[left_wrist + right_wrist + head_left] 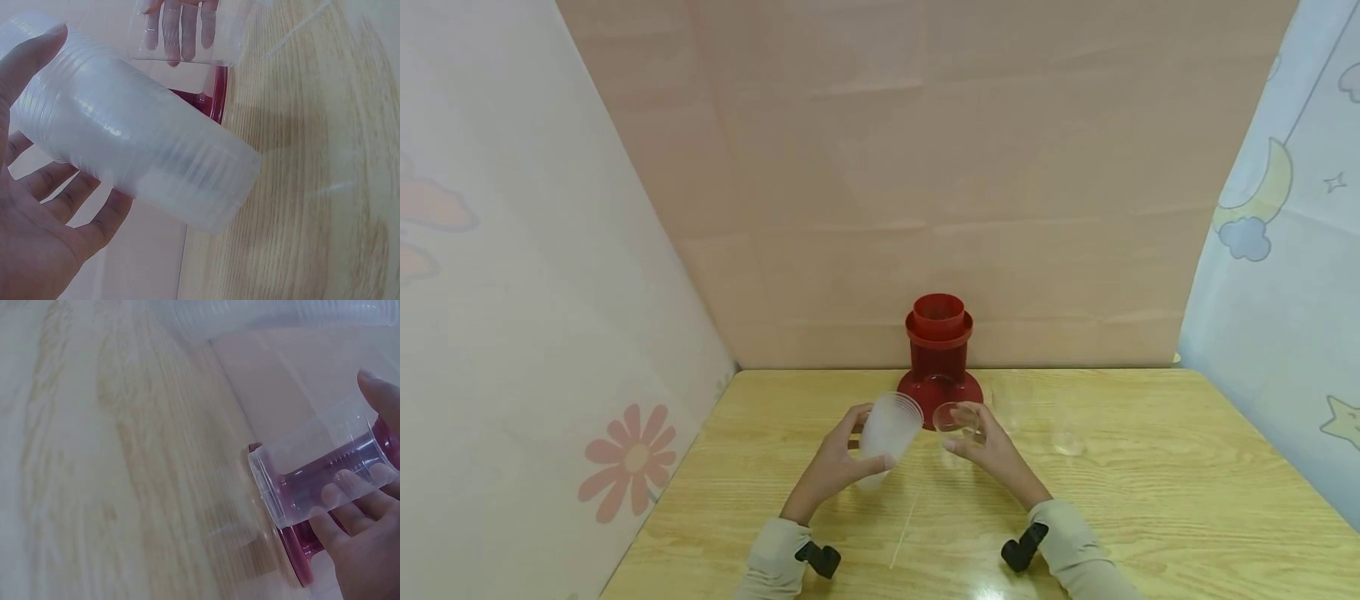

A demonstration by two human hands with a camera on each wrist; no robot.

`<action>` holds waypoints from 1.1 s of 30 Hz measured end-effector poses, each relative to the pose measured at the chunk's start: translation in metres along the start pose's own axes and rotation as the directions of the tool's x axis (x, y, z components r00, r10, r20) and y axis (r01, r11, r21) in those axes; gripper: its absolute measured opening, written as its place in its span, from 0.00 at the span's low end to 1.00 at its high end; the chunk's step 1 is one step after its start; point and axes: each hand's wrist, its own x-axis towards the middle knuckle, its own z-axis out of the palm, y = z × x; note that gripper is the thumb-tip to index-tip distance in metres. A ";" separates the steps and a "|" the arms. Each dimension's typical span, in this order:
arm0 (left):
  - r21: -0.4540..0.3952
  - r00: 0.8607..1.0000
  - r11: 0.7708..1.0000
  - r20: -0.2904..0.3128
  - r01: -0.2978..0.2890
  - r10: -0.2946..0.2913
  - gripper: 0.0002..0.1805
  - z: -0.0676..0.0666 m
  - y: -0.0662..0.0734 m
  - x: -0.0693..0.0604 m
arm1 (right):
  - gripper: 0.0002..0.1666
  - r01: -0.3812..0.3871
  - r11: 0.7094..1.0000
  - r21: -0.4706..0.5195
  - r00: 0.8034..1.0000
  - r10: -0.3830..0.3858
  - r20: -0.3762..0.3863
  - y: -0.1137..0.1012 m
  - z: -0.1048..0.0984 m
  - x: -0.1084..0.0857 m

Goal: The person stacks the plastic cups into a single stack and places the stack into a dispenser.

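A tilted stack of nested clear plastic cups (891, 429) is gripped in my left hand (841, 460), thumb on one side and fingers on the other. In the left wrist view the stack (144, 125) slants with its narrow end toward the tabletop. My right hand (996, 450) holds a single clear plastic cup (955, 417) between thumb and fingers. The right wrist view shows this cup (312, 475), with fingers visible through its wall. Stack and single cup are apart. Behind both hands stands a red cylindrical holder (938, 354) with a wide round base.
On the wooden table (1150, 500), right of the holder, stand faint transparent cups, one nearer the holder (1013, 407) and another farther right (1069, 429). A beige backdrop (940, 183) closes the far edge, and patterned white panels (550, 292) flank the sides.
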 end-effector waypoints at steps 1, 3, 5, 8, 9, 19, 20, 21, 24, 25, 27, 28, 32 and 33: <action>0.001 1.000 1.000 0.000 0.001 -0.001 0.41 0.000 0.000 0.000 | 0.38 0.000 1.000 0.000 1.000 0.000 -0.001 -0.001 0.000 0.000; 0.004 1.000 1.000 -0.001 0.005 -0.005 0.41 0.000 0.000 0.000 | 0.38 0.004 1.000 -0.001 1.000 -0.004 -0.004 -0.001 -0.001 -0.001; 0.008 1.000 1.000 -0.002 0.006 -0.006 0.42 0.000 0.001 0.000 | 0.38 0.018 1.000 -0.006 1.000 -0.018 -0.007 -0.002 -0.003 -0.001; 0.011 1.000 1.000 -0.005 0.004 -0.004 0.42 0.000 0.001 0.001 | 0.37 0.035 0.999 -0.011 0.999 -0.035 -0.014 -0.003 -0.004 0.000; 0.010 1.000 1.000 -0.005 0.003 -0.003 0.42 0.000 0.001 0.001 | 0.37 0.039 0.999 -0.011 0.999 -0.039 -0.017 -0.004 -0.005 0.000; 0.011 1.000 1.000 -0.003 0.007 -0.007 0.41 0.000 0.003 0.000 | 0.37 0.073 0.997 -0.036 0.997 -0.074 -0.034 -0.017 -0.009 0.001; 0.012 1.000 1.000 -0.003 0.007 -0.007 0.41 0.001 0.003 0.000 | 0.36 0.082 0.996 -0.040 0.996 -0.083 -0.038 -0.019 -0.010 0.001; 0.013 1.000 1.000 -0.005 0.014 -0.014 0.42 0.001 0.003 0.000 | 0.36 0.085 0.996 -0.038 0.995 -0.086 -0.043 -0.020 -0.011 0.001; 0.008 1.000 1.000 -0.007 0.009 -0.009 0.41 0.001 0.002 0.000 | 0.36 0.098 0.994 -0.038 0.994 -0.100 -0.050 -0.024 -0.014 0.002; 0.006 1.000 1.000 -0.007 0.007 -0.007 0.41 0.001 0.001 0.000 | 0.36 0.104 0.994 -0.038 0.993 -0.106 -0.050 -0.025 -0.015 0.002; 0.000 1.000 1.000 -0.008 0.002 -0.002 0.41 0.001 0.000 0.000 | 0.36 0.107 0.994 -0.031 0.993 -0.109 -0.053 -0.028 -0.017 0.003; -0.002 1.000 1.000 -0.008 0.000 0.000 0.41 0.001 0.000 0.000 | 0.37 0.111 0.993 -0.026 0.992 -0.112 -0.055 -0.029 -0.018 0.003; -0.004 1.000 1.000 -0.009 -0.011 0.011 0.40 0.001 -0.001 0.000 | 0.36 0.136 0.991 -0.005 0.989 -0.136 -0.064 -0.035 -0.020 0.004; -0.005 1.000 1.000 -0.009 -0.015 0.015 0.40 0.001 -0.001 0.000 | 0.36 0.145 0.989 -0.003 0.987 -0.144 -0.065 -0.037 -0.020 0.004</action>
